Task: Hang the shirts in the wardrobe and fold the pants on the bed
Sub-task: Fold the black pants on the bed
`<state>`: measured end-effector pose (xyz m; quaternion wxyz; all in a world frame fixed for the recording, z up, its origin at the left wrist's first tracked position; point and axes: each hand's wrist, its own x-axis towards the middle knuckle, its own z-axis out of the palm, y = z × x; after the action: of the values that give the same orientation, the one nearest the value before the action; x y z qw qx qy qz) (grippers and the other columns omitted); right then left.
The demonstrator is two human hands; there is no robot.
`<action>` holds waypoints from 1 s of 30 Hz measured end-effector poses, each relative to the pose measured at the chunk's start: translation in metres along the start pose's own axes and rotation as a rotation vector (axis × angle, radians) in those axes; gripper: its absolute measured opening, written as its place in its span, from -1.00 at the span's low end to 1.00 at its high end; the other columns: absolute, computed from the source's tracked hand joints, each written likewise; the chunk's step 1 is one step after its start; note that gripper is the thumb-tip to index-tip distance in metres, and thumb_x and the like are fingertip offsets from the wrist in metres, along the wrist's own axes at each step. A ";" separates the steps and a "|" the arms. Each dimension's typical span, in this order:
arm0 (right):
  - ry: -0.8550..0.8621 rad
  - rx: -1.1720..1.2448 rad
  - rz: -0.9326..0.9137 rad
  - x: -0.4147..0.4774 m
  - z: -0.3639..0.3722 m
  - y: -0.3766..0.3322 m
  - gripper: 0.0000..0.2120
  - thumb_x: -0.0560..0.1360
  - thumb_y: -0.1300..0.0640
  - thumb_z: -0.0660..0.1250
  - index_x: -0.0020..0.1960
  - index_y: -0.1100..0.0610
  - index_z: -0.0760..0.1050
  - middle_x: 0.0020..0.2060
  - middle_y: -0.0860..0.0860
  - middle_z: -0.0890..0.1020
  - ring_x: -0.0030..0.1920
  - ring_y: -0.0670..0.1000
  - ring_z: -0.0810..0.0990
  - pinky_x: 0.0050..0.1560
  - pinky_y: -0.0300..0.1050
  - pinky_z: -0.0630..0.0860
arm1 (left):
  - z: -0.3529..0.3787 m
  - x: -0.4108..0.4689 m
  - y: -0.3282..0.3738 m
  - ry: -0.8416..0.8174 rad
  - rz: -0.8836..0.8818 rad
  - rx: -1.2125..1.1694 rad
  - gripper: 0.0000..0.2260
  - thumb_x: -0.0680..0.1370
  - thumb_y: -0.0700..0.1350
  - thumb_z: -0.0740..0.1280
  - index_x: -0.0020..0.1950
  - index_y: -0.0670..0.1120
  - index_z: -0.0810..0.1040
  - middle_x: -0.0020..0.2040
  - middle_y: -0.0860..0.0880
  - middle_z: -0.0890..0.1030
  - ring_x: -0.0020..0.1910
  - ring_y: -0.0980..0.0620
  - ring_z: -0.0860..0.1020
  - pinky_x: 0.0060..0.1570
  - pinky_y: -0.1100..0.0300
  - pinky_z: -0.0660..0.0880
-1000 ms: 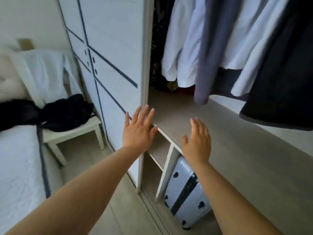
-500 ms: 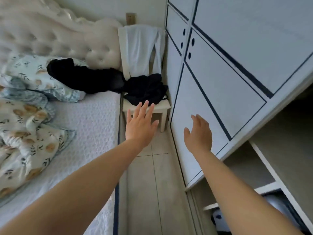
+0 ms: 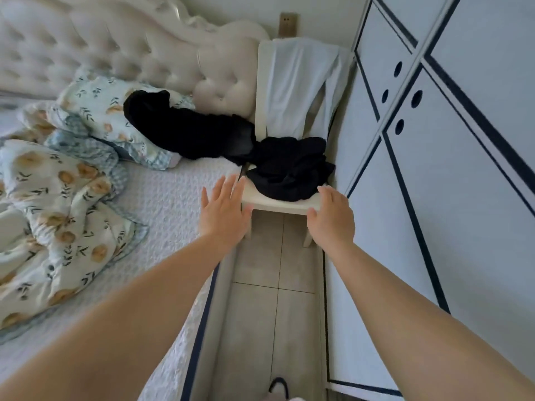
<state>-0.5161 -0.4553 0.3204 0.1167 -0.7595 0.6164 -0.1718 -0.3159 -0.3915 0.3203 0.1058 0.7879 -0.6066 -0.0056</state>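
Note:
A black garment (image 3: 289, 169) lies crumpled on the seat of a white chair (image 3: 278, 206), and its dark length (image 3: 185, 128) stretches left across the bed's pillow. A pale blue garment (image 3: 298, 85) hangs over the chair's back. My left hand (image 3: 224, 211) hovers with fingers spread just before the chair's front left corner, holding nothing. My right hand (image 3: 333, 215) is at the chair's front right corner, fingers relaxed and empty. Both hands are short of the black garment.
The bed (image 3: 162, 204) with a white cover fills the left, with a flowered quilt (image 3: 58, 215) and pillow (image 3: 98, 111) bunched on it. The closed wardrobe door (image 3: 434, 198) runs along the right. A narrow tiled aisle (image 3: 272, 299) leads to the chair.
The view has swung from the open wardrobe with hanging shirts to the bed and chair. Both empty hands have come nearer to the chair and the black garment.

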 end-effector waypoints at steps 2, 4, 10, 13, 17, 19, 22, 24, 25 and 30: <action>-0.026 0.002 0.012 0.026 0.008 0.000 -0.50 0.57 0.10 0.17 0.48 0.11 0.17 0.47 0.04 0.22 0.46 0.05 0.15 0.42 0.01 0.21 | 0.002 0.020 -0.006 -0.015 -0.034 -0.017 -0.47 0.64 0.09 0.02 0.56 0.00 -0.06 0.57 0.01 -0.03 0.54 0.00 -0.11 0.48 -0.06 -0.18; -0.062 0.019 0.030 0.050 0.018 -0.003 -0.49 0.57 0.10 0.16 0.49 0.09 0.14 0.48 0.03 0.19 0.47 0.04 0.12 0.42 0.01 0.21 | 0.005 0.041 -0.015 -0.022 -0.065 -0.017 -0.47 0.64 0.10 0.02 0.56 0.00 -0.05 0.57 0.01 -0.02 0.54 0.00 -0.11 0.48 -0.06 -0.17; -0.131 0.038 0.056 0.137 0.050 -0.011 -0.48 0.58 0.06 0.16 0.50 0.09 0.14 0.47 0.02 0.22 0.46 0.05 0.15 0.41 -0.01 0.21 | 0.018 0.127 -0.040 -0.066 -0.131 -0.047 -0.47 0.64 0.09 0.03 0.56 -0.02 -0.03 0.57 0.00 0.01 0.54 0.01 -0.09 0.49 -0.06 -0.14; -0.144 0.037 0.089 0.182 0.067 -0.018 -0.48 0.58 0.07 0.15 0.50 0.10 0.13 0.47 0.03 0.22 0.45 0.07 0.16 0.41 -0.01 0.21 | 0.028 0.178 -0.046 -0.080 -0.108 -0.065 -0.47 0.64 0.08 0.04 0.56 -0.02 -0.02 0.57 0.00 0.01 0.54 0.01 -0.08 0.50 -0.05 -0.11; -0.154 0.071 0.188 0.232 0.085 -0.025 -0.49 0.57 0.08 0.15 0.50 0.10 0.14 0.46 0.02 0.24 0.44 0.07 0.18 0.39 -0.02 0.24 | 0.043 0.246 -0.051 -0.097 -0.078 -0.127 -0.47 0.64 0.07 0.08 0.56 -0.02 0.01 0.56 0.00 0.04 0.54 0.01 -0.04 0.50 -0.03 -0.05; -0.146 0.104 0.231 0.251 0.095 -0.027 -0.49 0.58 0.07 0.16 0.49 0.10 0.15 0.46 0.02 0.25 0.44 0.07 0.18 0.37 -0.04 0.24 | 0.054 0.281 -0.052 -0.105 -0.053 -0.140 -0.47 0.64 0.06 0.09 0.56 -0.03 0.02 0.56 -0.01 0.06 0.54 0.00 -0.03 0.50 0.00 -0.05; -0.124 0.182 0.221 0.274 0.107 -0.024 -0.51 0.57 0.10 0.19 0.47 0.08 0.20 0.43 -0.01 0.29 0.42 0.03 0.21 0.34 -0.06 0.26 | 0.077 0.318 -0.049 -0.157 -0.034 -0.141 -0.47 0.64 0.06 0.09 0.56 -0.03 0.03 0.56 -0.01 0.06 0.54 -0.01 -0.02 0.49 0.00 -0.04; -0.087 0.239 0.184 0.294 0.112 -0.019 -0.54 0.55 0.14 0.20 0.44 0.05 0.27 0.39 -0.04 0.36 0.39 0.00 0.26 0.29 -0.10 0.30 | 0.093 0.337 -0.046 -0.209 -0.027 -0.131 -0.47 0.64 0.07 0.08 0.56 -0.03 0.02 0.56 -0.01 0.06 0.54 -0.01 -0.02 0.49 -0.02 -0.03; -0.076 0.257 0.183 0.307 0.115 -0.017 -0.55 0.54 0.16 0.20 0.42 0.04 0.29 0.37 -0.05 0.38 0.37 -0.01 0.28 0.27 -0.12 0.31 | 0.101 0.346 -0.045 -0.230 -0.028 -0.128 -0.47 0.64 0.07 0.09 0.56 -0.03 0.02 0.56 -0.01 0.06 0.54 -0.01 -0.02 0.49 -0.02 -0.02; -0.148 0.275 0.260 0.384 0.136 0.002 -0.56 0.55 0.17 0.19 0.42 0.04 0.28 0.37 -0.03 0.38 0.36 0.01 0.30 0.23 -0.07 0.34 | 0.133 0.405 -0.030 -0.249 -0.077 -0.167 -0.47 0.63 0.06 0.12 0.56 -0.03 0.05 0.56 -0.01 0.09 0.53 -0.01 0.01 0.49 0.02 0.00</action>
<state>-0.3931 -0.8351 0.2400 0.2856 -0.6610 0.6697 -0.1819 -0.1986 -0.7932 0.2331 0.0946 0.7922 -0.5819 -0.1577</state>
